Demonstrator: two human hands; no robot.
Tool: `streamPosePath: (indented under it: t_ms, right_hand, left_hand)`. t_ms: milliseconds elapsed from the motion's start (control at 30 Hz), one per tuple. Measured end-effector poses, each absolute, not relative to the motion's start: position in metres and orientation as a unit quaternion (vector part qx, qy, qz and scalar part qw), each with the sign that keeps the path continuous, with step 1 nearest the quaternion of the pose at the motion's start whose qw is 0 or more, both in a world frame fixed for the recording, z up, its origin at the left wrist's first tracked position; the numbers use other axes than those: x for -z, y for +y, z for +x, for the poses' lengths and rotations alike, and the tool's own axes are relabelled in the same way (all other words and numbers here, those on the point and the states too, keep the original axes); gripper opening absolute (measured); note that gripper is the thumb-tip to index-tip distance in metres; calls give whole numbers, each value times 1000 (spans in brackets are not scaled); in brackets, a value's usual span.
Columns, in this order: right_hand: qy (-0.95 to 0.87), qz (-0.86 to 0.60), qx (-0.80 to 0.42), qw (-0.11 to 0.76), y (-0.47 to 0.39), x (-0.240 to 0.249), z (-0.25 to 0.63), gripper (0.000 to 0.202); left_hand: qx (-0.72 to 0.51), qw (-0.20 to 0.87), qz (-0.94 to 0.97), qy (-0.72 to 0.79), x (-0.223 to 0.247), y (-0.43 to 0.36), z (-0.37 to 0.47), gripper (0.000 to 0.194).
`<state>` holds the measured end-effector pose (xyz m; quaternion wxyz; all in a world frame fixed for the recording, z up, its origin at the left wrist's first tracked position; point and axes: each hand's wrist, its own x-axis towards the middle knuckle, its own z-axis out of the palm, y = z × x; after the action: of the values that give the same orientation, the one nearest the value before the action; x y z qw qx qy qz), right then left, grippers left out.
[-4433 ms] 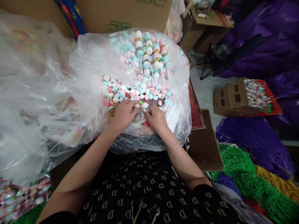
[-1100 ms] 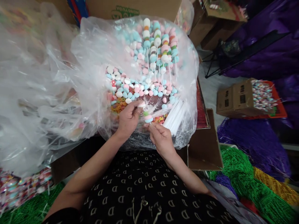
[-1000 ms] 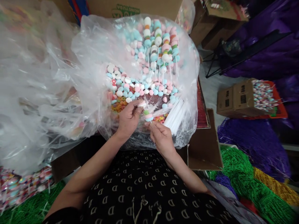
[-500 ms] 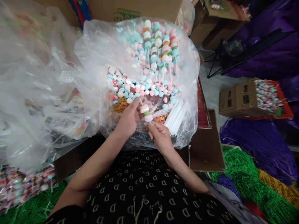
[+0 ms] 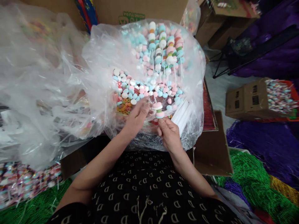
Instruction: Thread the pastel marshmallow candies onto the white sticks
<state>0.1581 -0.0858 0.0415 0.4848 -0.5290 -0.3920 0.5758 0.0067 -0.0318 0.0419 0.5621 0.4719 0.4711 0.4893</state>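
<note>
A candy skewer (image 5: 158, 110) with pink, white, green and blue pieces on a white stick tilts above the plastic-lined work spot. My right hand (image 5: 170, 130) pinches it at the lower end, under the bottom marshmallow. To its left, my left hand (image 5: 138, 117) is apart from the skewer, fingers extended toward the loose marshmallows (image 5: 133, 90) and slightly blurred; I see nothing in it. Orange and yellow gummy rings (image 5: 124, 107) lie just beyond the left wrist. White sticks (image 5: 181, 115) are bundled right of the right hand. Several finished skewers (image 5: 170, 49) rest on the marshmallow heap behind.
Clear plastic bags (image 5: 58, 77) spread over the left side. A cardboard box (image 5: 140, 11) stands behind. At the right are an open carton (image 5: 211, 152), a box of wrapped sweets (image 5: 247, 98) and green tinsel (image 5: 247, 171). Wrapped skewers (image 5: 25, 183) lie lower left.
My left hand has come off the skewer and sits to its left. My right hand still holds the skewer's lower end. The whole view has shifted slightly.
</note>
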Motion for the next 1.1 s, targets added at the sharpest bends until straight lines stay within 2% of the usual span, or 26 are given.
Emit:
streamPosePath:
  t_ms: [100, 133, 200, 300, 433, 533, 667, 800, 967, 1100]
  right_hand:
    - [-413, -543, -524, 510, -73, -44, 169, 37]
    - [-430, -548, -506, 508, -66, -43, 171, 34]
    - [-481, -558, -464, 492, -49, -39, 173, 29]
    - [-570, -562, -389, 456, -19, -29, 169, 21]
    - [-633, -573, -333, 400, 13, -18, 154, 19]
    - [-651, -583, -309, 376, 22, -17, 143, 26]
    - [-660, -578, -296, 378, 24, -24, 132, 40]
    - [-690, -576, -281, 337, 33, -26, 120, 34]
    - [-709, -603, -270, 246, 43, -21, 105, 16]
    - [-676, -612, -296, 284, 39, -22, 106, 23]
  left_hand:
    - [-408, 268, 670, 559, -34, -9, -29, 24]
    - [-370, 199, 705, 571, -30, -3, -37, 20]
    - [-311, 105, 742, 584, -21, 8, -48, 18]
    - [-279, 46, 760, 585, -11, 13, -50, 19]
    - [-262, 28, 772, 579, -11, 10, -46, 18]
    - [-247, 49, 771, 585, -16, 6, -48, 15]
    - [-298, 100, 743, 590, -17, 2, -53, 7]
    - [-366, 146, 713, 580, -13, -2, -56, 1]
    - [-447, 188, 650, 585, -14, -6, -58, 13]
    - [-486, 222, 612, 584, -19, -8, -61, 19]
